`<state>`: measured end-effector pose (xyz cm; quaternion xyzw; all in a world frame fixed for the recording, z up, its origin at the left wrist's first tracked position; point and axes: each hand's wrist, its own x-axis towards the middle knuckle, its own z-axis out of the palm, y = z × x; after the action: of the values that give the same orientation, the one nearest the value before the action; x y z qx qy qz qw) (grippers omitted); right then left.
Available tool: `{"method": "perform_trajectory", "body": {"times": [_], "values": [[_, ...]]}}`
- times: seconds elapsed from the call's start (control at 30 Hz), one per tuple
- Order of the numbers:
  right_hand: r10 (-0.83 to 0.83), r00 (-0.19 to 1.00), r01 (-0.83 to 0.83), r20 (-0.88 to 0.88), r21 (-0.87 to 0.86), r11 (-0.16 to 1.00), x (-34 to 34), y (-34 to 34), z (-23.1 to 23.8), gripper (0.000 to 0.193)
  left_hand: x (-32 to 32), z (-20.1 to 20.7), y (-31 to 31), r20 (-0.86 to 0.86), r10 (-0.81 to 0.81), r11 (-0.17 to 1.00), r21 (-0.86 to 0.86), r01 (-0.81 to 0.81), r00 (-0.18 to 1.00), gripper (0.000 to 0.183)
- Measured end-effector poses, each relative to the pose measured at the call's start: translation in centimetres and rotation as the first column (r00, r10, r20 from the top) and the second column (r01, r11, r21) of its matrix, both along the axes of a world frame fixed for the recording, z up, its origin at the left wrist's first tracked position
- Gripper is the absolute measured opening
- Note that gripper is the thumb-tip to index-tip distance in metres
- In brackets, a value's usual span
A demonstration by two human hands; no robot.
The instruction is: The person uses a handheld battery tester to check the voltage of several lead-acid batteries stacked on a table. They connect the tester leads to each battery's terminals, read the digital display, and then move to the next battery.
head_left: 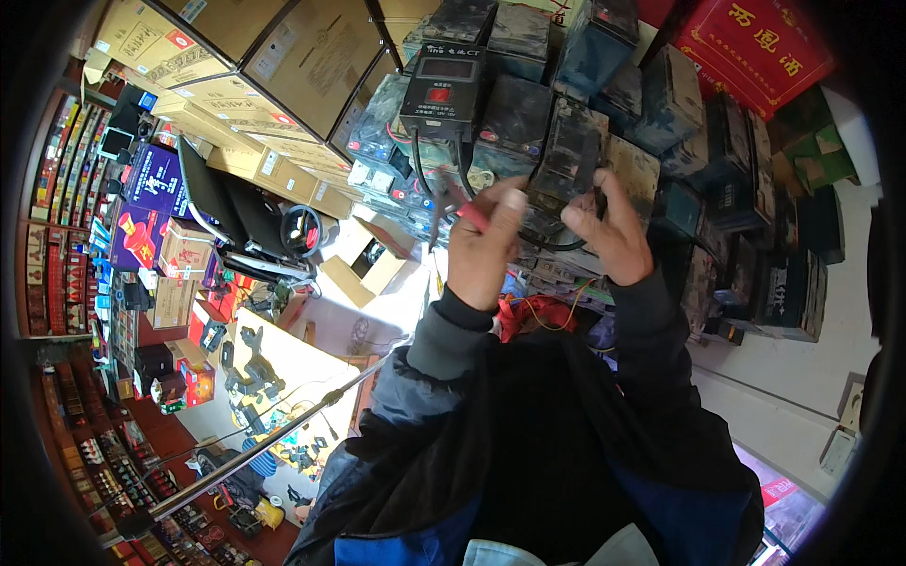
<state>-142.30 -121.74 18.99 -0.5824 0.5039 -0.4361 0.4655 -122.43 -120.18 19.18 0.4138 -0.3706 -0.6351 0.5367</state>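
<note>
A black battery tester (pixel 446 90) with a small screen and a red button rests on top of the stacked batteries. Thick black cables (pixel 416 156) run down from it. In my left hand (pixel 484 247), thumb and fingers are closed on a red-handled clamp (pixel 472 216), its metal jaws pointing left. My right hand (pixel 615 231) pinches what looks like a black clamp (pixel 590 156), held over a dusty dark battery (pixel 564 141). A black cable loops below, between both hands. My fingers partly hide both clamps, and whether the black one touches a terminal I cannot tell.
Several dusty batteries (pixel 670 99) are piled ahead and to the right. Tall cardboard cartons (pixel 311 71) stand at the far left, with an open carton (pixel 363 269) below them. A metal pole (pixel 274 441) slants across the lower left, near a cluttered yellow table (pixel 316 363).
</note>
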Motion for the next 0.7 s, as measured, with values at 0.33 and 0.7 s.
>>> {"method": "perform_trajectory", "body": {"times": [0.33,0.7], "values": [[-0.29,0.955,0.295,0.058,-0.121,0.948,0.1,-2.9,-2.8,0.044,0.1,-4.8,-4.3,0.16,-0.078,0.988,0.144,0.055,0.984,0.049],[-0.272,0.962,0.27,-0.006,-0.084,0.959,-0.1,-3.8,-4.0,0.045,0.4,-5.3,-6.7,-0.116,-0.035,0.981,0.184,0.056,0.993,0.034]]}}
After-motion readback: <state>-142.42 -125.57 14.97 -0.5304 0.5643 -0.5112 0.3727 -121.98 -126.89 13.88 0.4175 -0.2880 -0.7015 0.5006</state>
